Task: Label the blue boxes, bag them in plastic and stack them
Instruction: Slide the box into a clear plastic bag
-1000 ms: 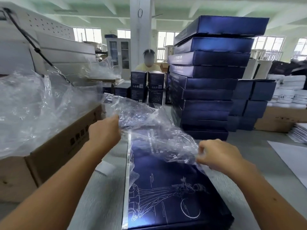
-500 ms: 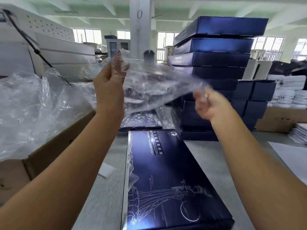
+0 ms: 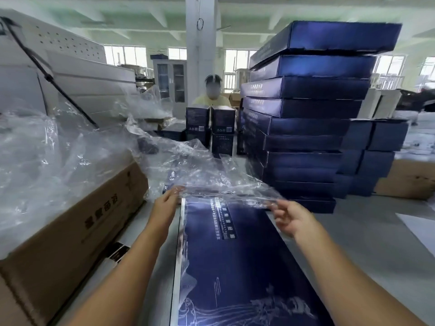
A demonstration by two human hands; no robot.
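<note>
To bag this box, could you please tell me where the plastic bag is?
Head view, centre: the plastic bag stretches between the left hand and right hand, over the far end of the blue box.

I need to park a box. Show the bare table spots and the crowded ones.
Bare: grey table right of the flat blue box, between the stack of blue boxes and a white sheet. Left, only a narrow strip beside the cardboard carton. Ahead, the plastic bag and small boxes crowd it.
</note>
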